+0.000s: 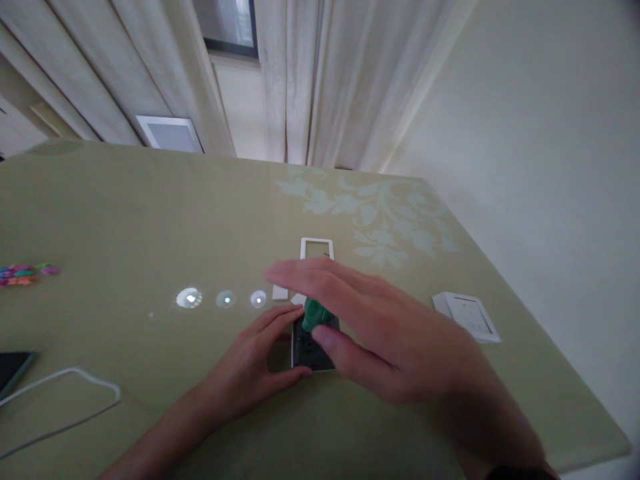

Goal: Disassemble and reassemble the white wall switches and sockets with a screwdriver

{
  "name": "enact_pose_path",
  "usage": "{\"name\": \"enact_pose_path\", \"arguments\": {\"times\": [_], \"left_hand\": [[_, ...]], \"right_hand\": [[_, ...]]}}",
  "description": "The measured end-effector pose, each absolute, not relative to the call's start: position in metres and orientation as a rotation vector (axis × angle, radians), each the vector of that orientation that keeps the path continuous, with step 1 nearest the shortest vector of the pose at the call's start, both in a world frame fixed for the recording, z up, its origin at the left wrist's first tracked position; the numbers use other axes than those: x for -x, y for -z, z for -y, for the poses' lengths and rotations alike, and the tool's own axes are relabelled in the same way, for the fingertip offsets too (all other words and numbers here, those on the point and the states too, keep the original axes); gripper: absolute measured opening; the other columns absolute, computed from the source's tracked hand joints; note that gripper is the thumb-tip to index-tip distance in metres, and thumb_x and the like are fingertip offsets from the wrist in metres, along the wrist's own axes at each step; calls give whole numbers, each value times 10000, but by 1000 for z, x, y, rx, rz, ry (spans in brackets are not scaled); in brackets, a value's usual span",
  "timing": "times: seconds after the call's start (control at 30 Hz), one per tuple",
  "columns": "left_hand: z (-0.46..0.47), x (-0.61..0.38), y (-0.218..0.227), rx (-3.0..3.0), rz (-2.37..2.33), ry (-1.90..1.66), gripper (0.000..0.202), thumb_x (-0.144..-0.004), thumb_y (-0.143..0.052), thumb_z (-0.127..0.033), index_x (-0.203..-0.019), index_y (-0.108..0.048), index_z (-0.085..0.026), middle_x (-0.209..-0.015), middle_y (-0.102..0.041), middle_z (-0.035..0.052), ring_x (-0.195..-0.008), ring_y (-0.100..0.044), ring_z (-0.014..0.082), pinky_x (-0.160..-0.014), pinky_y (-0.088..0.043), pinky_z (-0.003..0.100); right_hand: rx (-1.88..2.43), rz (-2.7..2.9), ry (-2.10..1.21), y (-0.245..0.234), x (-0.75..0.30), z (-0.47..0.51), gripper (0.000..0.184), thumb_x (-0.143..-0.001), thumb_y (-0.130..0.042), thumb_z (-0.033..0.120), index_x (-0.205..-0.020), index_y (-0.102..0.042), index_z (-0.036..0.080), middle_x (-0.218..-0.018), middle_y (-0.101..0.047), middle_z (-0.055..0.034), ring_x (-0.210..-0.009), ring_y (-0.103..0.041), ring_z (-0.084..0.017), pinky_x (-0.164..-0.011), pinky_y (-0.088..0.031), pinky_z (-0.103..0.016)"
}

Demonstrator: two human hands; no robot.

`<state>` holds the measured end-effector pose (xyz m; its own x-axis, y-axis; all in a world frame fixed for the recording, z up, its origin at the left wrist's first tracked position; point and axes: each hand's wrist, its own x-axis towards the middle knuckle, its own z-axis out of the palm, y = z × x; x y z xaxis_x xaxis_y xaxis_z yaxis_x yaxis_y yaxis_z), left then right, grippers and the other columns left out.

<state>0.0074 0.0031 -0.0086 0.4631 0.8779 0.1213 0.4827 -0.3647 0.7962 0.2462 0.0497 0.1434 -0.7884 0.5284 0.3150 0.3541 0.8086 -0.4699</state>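
Bracing dark switch module [306,353] mid-worktop [150,213] with left hand [250,373], fingers curled round its edge. Hovering, blurred, with right hand [400,340] over green tool handle [315,315], fingers splayed; cannot tell whether gripped. Seemingly applying tool to module; calls for steady bracing.

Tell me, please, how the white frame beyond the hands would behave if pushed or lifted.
The frame looks thin and hollow, so it is probably light and may flex a little. It lies flat on the glossy table, so a push would likely slide it rather than roll or tip it.
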Motion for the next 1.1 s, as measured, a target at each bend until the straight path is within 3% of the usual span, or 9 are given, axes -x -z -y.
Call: {"name": "enact_pose_path", "arguments": {"times": [0.1,0.23,0.3,0.43,0.53,0.67,0.87,1.0,1.1], "left_hand": [[-3,-6,15,-2027,-1085,-712,713,-907,-859,-375,-1542,-537,-361,-1503,-656,86,-1369,-650,366,-1141,-576,590],[-4,-5,22,-2024,-1078,-736,808,-882,-886,-403,-1584,-488,-357,-1535,-622,98,-1420,-608,364,-1194,-528,605],[-4,-5,22,-2008,-1067,-727,801,-893,-877,-403,-1589,-481,-354,-1557,-601,103,-1437,-592,366,-1195,-526,609],[-4,-5,20,-2029,-1070,-726,757,-912,-858,-371,-1577,-497,-362,-1544,-611,106,-1413,-611,376,-1156,-553,620],[-5,-5,22,-2056,-1096,-740,763,-905,-865,-372,-1574,-499,-368,-1501,-635,97,-1367,-638,372,-1126,-576,602],[-7,-3,21,-2110,-1069,-707,720,-926,-846,-413,-1561,-511,-366,-1478,-652,80,-1308,-665,359,-1087,-602,554],[-31,-7,-15,-2232,-1022,-573,478,-1006,-723,-551,-1385,-625,-277,-1373,-715,100,-1210,-705,307,-1023,-607,474],[-86,-35,-34,-2329,-1301,-437,304,-1128,-511,-372,-1126,-777,-225,-1076,-782,60,-910,-741,211,-817,-596,322],[-134,-65,-30,-2414,-1392,-381,234,-1070,-588,-216,-1089,-819,-184,-1104,-787,102,-1011,-738,267,-930,-557,384]], "right_hand": [[600,2568,-662,-145,-250,-53,404,-1137,-541,257,-1537,-540,196,-1343,-758,-79,-1165,-711,-150,-952,-548,-273],[718,2382,-98,-131,-246,-56,299,-1026,-738,488,-938,-715,203,-749,-717,32,-651,-622,-117,-618,-411,-280],[756,2407,-115,-132,-245,-55,285,-1030,-725,487,-1016,-717,202,-822,-749,8,-718,-659,-145,-663,-439,-293],[679,2565,-710,-148,-252,-53,454,-1127,-561,284,-1570,-475,231,-1450,-705,-96,-1284,-666,-180,-1017,-519,-318],[635,2509,-628,-142,-250,-53,212,-1097,-647,352,-1270,-664,230,-1128,-791,-17,-979,-720,-134,-815,-509,-251],[670,2283,-275,-121,-239,-55,357,-995,-754,506,-855,-630,202,-660,-619,71,-566,-512,-82,-555,-324,-260],[833,1837,-395,-148,-272,-60,319,-883,-902,413,-826,-667,204,-644,-584,76,-530,-459,-59,-488,-335,-220],[912,1634,-229,-165,-297,-60,319,-853,-930,408,-795,-680,219,-600,-534,71,-511,-413,-81,-452,-309,-247],[941,1621,-158,-166,-305,-59,331,-843,-933,452,-793,-697,226,-608,-550,62,-512,-427,-90,-450,-321,-258]]}}
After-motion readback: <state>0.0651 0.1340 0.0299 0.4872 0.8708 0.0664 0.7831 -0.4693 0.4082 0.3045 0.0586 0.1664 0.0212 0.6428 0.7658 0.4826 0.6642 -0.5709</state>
